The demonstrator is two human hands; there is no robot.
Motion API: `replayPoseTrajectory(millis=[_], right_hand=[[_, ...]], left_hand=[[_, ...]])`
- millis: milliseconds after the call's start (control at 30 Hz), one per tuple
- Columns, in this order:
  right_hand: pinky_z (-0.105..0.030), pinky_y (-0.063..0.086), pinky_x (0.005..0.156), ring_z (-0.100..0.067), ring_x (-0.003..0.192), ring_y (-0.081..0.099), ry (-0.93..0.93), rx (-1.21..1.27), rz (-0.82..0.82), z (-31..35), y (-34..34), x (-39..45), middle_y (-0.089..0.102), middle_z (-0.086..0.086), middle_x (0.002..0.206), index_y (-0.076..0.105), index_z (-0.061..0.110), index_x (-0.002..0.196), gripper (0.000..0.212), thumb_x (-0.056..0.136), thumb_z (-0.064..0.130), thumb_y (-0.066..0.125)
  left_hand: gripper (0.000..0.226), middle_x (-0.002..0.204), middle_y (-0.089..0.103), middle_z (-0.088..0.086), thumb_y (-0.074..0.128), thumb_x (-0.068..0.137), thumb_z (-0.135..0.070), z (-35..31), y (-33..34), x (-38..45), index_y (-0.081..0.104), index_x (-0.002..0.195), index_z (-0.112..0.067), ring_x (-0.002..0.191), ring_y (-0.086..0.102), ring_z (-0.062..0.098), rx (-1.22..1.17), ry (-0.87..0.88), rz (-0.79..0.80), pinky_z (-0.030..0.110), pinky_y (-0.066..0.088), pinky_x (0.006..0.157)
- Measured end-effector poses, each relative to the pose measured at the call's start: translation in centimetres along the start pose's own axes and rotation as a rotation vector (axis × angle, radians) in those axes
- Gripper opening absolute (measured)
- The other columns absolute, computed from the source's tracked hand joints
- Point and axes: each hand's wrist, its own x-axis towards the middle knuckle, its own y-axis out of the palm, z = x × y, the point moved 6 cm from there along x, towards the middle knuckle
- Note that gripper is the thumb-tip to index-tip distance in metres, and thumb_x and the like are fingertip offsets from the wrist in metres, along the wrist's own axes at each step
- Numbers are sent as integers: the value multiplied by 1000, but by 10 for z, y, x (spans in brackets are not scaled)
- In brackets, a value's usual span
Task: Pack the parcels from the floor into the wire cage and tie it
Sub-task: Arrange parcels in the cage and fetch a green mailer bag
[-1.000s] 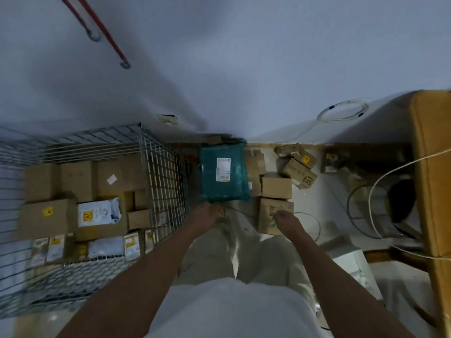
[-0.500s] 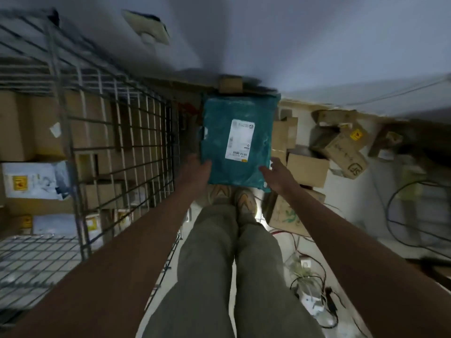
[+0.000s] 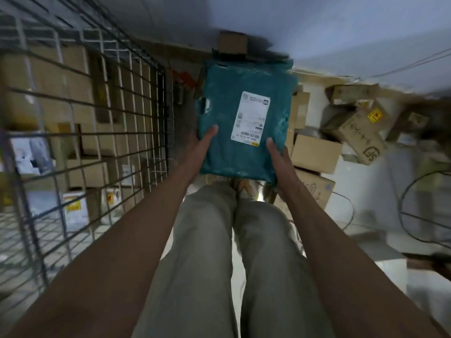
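A teal plastic parcel [image 3: 224, 123] with a white shipping label is lifted above my feet. My left hand [image 3: 199, 152] grips its lower left edge, thumb on top. My right hand [image 3: 280, 162] grips its lower right corner, thumb on the front face. The wire cage [image 3: 102, 132] stands to the left, its mesh side close to my left arm. Inside it lie several cardboard boxes [image 3: 48, 76] and white bagged parcels [image 3: 75, 211]. More cardboard parcels [image 3: 314, 153] lie on the floor to the right of the teal parcel.
A small brown box [image 3: 233, 42] sits by the wall beyond the teal parcel. Tilted boxes [image 3: 361, 135] are piled at the right. Black cables [image 3: 419, 215] loop over the floor at far right. My legs and shoes fill the lower middle.
Both hands have taken hold of the teal parcel and raised it from the floor toward me. My view has dropped lower and closer to the cage side.
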Motion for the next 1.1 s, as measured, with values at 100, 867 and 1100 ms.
replayPoseTrajectory(millis=[100, 867, 1100], right_hand=[[-47, 60, 92, -23, 112, 70, -16, -56, -83, 15, -15, -77, 65, -2, 131, 45, 27, 136, 64, 85, 51, 77], [-27, 59, 63, -21, 94, 69, -372, -674, 201, 35, 182, -651, 63, 1, 115, 42, 25, 139, 72, 79, 39, 78], [-47, 59, 91, -29, 103, 69, -267, -667, 331, -37, 257, -666, 66, -2, 121, 49, 25, 137, 108, 45, 65, 91]], left_hand=[[25, 113, 73, -5, 78, 91, -34, -15, 0, -62, 61, 110, -32, 99, 74, 14, 3, 43, -55, 32, 63, 84], [69, 115, 77, 5, 85, 76, -56, -47, -265, -605, 63, 133, -23, 94, 77, 27, -606, 142, -123, 42, 64, 81], [84, 124, 71, 3, 82, 71, -69, 7, -361, -648, 51, 138, -30, 106, 73, 28, -618, 157, -250, 49, 60, 94]])
